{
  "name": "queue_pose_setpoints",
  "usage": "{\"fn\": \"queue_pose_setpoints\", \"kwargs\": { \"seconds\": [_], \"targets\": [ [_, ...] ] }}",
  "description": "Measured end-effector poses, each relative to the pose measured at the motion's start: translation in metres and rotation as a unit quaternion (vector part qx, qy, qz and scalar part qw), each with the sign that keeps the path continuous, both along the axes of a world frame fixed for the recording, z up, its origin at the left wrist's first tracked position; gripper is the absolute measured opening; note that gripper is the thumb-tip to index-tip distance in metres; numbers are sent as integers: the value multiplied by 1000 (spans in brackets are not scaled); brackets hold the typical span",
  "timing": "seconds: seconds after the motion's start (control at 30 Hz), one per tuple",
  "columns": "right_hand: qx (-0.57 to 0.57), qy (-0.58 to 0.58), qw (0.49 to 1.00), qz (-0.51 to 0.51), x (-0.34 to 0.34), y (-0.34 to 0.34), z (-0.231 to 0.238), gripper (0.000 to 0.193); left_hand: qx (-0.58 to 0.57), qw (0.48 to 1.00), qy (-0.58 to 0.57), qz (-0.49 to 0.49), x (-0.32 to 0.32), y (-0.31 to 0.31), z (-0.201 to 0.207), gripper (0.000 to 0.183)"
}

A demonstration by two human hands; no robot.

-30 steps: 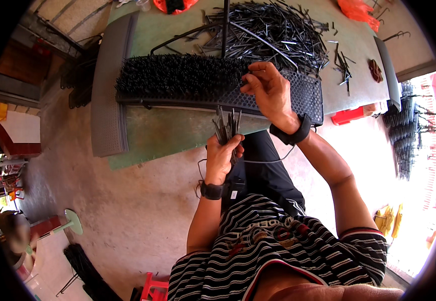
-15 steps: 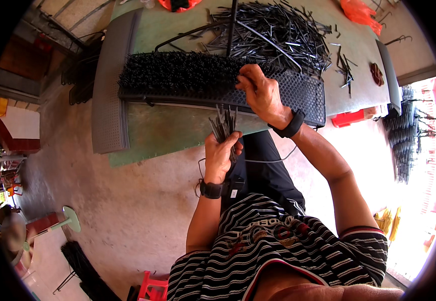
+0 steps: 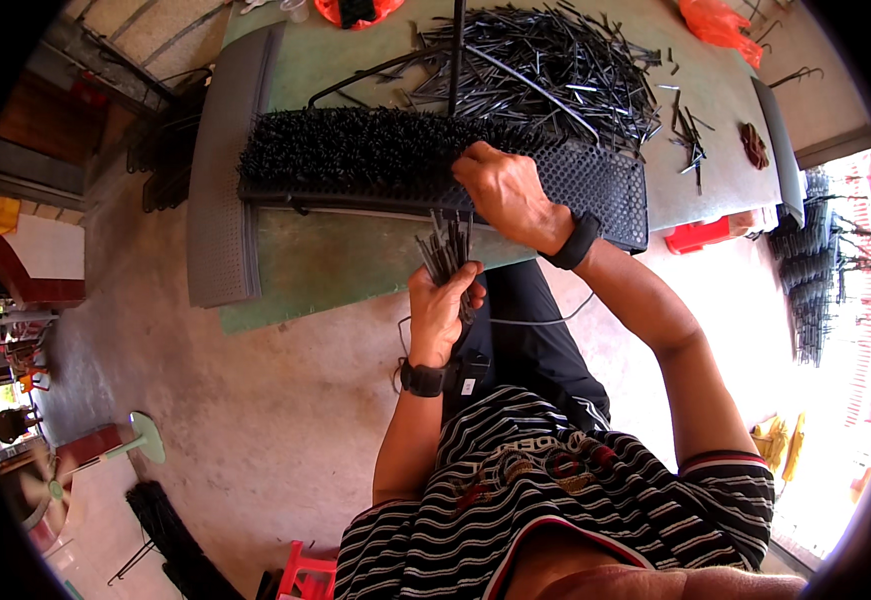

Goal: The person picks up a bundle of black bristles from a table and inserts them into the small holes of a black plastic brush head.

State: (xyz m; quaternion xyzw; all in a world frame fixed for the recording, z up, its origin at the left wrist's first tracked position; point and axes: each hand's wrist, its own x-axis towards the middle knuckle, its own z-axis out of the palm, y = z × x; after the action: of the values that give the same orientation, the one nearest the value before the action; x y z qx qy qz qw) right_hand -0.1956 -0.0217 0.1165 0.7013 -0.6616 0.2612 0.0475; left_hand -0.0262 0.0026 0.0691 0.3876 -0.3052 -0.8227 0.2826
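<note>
A black board with holes [image 3: 610, 190] on a green surface [image 3: 340, 275].
The left hand [image 3: 437, 312] squeezes a bunch of thin black strips [image 3: 447, 250]. The right hand [image 3: 508, 193] curls at the bristles [image 3: 345, 148]; I cannot tell if its fingertips pinch.

Head camera: wide fisheye, upright, facing down.
Viewpoint lies close above the striped shirt [image 3: 525, 470]; the field spans left grip [image 3: 439, 312], right grip [image 3: 507, 192], counter [image 3: 335, 270] at top and floor [image 3: 205, 400] around, with edges bending toward the rim.

Lettering [image 3: 521, 449] on the shirt [image 3: 605, 510] and a white label [image 3: 468, 386] on a black box [image 3: 472, 367] seem unreadable.
</note>
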Motion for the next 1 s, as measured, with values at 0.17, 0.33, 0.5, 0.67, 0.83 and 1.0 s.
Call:
{"fn": "queue_pose_setpoints", "kwargs": {
  "seconds": [0.17,0.33,0.5,0.67,0.83,1.0],
  "targets": [
    [143,-195,963,115,6,19,30,15,-37,999,-11,-36,-2,1,-4,12],
    [240,-169,950,111,2,27,18,17,-64,993,-26,-91,-12,5,5,12],
    [234,-476,848,24,3,35,24,12,-37,995,-12,-96,-14,4,-1,13],
    [4,-556,829,-62,2,34,25,10,-23,995,-17,-90,-12,4,-9,11],
    [-96,-362,927,-35,8,26,16,14,-9,997,7,-73,-7,4,-11,10],
    [-95,-270,958,-11,7,18,-1,13,-10,998,19,-62,-2,2,-6,10]
  ]
}}
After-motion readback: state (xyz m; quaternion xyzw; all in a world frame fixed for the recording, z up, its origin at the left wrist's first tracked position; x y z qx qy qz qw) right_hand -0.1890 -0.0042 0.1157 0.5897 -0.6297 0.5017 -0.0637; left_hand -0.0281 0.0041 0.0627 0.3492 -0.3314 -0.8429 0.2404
